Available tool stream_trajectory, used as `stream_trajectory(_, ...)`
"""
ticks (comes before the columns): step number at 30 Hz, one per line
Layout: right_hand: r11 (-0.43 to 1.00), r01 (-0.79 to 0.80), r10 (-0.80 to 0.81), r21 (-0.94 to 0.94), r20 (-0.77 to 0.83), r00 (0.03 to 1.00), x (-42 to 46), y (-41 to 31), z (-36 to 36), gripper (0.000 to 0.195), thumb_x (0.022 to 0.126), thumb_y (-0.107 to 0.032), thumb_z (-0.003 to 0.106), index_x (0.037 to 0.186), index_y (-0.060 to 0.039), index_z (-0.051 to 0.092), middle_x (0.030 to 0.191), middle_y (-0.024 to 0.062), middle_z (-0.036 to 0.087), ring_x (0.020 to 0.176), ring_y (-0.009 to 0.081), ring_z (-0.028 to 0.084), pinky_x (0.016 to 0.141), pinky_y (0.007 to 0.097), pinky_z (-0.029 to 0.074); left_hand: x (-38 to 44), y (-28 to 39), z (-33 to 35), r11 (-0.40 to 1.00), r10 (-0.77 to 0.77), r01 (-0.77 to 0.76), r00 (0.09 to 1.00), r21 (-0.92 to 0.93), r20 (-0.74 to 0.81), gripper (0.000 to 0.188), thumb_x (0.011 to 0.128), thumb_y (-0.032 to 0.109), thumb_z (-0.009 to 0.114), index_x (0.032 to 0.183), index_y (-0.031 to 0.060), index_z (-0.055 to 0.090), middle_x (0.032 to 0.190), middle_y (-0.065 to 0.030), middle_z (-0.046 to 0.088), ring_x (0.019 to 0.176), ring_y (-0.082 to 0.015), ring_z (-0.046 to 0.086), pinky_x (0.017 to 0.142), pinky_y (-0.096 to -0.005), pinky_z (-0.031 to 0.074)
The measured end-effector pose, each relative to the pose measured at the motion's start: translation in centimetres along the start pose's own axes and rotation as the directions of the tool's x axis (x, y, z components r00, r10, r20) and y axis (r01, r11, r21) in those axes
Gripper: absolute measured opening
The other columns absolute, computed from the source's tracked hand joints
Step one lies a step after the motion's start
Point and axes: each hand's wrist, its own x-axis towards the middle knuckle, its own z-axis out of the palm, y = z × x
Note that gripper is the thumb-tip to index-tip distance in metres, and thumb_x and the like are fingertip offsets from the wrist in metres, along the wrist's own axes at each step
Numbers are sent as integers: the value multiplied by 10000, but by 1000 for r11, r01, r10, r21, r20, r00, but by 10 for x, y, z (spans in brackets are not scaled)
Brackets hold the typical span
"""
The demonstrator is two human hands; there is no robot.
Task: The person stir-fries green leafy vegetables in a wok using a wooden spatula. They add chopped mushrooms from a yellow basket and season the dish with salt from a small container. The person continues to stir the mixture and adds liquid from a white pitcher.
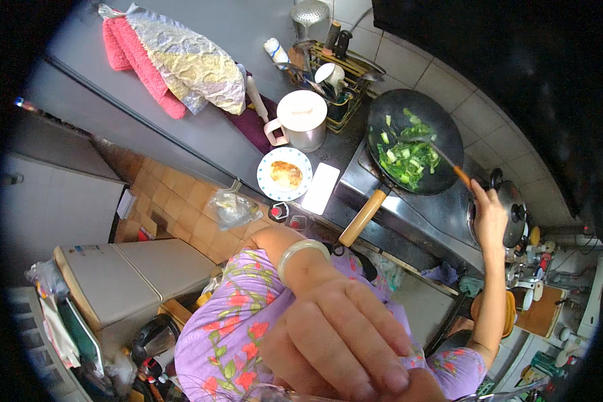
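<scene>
My right hand (490, 216) grips the wooden handle (461, 176) of a spatula. Its metal blade (416, 138) rests among chopped leafy greens (407, 160) in a black wok (447, 120) on the gas stove (402, 198). Toward me from the wok sticks a light wooden handle (364, 216). Raised close to the camera, my left hand (336, 336) has its fingers bent and side by side, with a pale bangle (301, 251) on the wrist. Its fingertips are near the bottom of the view, by a face and glasses rims; whether it holds anything is hidden.
Left of the stove are a white phone-like slab (321, 188), a dotted plate (264, 176) with a browned fried piece (286, 174), and a lidded pot (301, 120). A utensil rack (349, 75) stands behind. A lidded pan (512, 216) sits right of the wok.
</scene>
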Motion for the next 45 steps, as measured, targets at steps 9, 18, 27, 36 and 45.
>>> stream_trajectory(9, 971, -25, 15, -238, -44, 999, 12, -24, 44, 564, 718, 34, 481, 1233, -195, 454, 816, 89, 482, 702, 229, 570, 515, 313, 489, -1, 2, -22, 990, -72, 74, 997, -119, 19, 202, 890, 259, 438, 848, 61, 446, 912, -163, 565, 797, -338, 611, 685, -437, 484)
stream_trajectory(18, 967, -215, 181, 136, 226, 957, -35, -16, -102, 424, 727, 64, 519, 1122, -89, 546, 799, 174, 526, 746, 326, 565, 636, 338, 442, -117, -15, -150, 344, -765, 565, 632, 750, -125, 262, 818, 206, 560, 1007, 52, 463, 925, -127, 515, 877, -243, 516, 751, -314, 430)
stream_trajectory(27, 983, -184, 185, -24, 180, 966, -4, -56, -51, 364, 763, -56, 540, 1114, -153, 556, 807, 150, 548, 659, 336, 585, 572, 420, 470, -236, -23, -176, -529, -799, 792, -586, -306, -135, 376, 848, 394, 505, 1019, 60, 473, 855, -51, 559, 761, -134, 561, 669, -285, 467)
stream_trajectory(36, 999, -46, 43, 13, 195, 980, 36, -89, -57, 283, 793, -84, 494, 1067, -119, 559, 778, 173, 574, 658, 331, 603, 572, 406, 494, -238, -18, -164, -545, -796, 620, -593, -565, 117, 413, 885, 432, 404, 986, 42, 496, 716, -71, 524, 546, -182, 517, 510, -308, 442)
stream_trajectory(45, 935, -286, 344, -208, 347, 873, 91, -31, -92, 198, 802, -181, 533, 860, -14, 622, 858, 224, 602, 836, 357, 587, 739, 430, 470, -239, -17, -157, -495, -786, 700, -613, -514, -77, 436, 852, 498, 437, 922, 68, 450, 622, -38, 470, 463, -145, 468, 410, -260, 385)
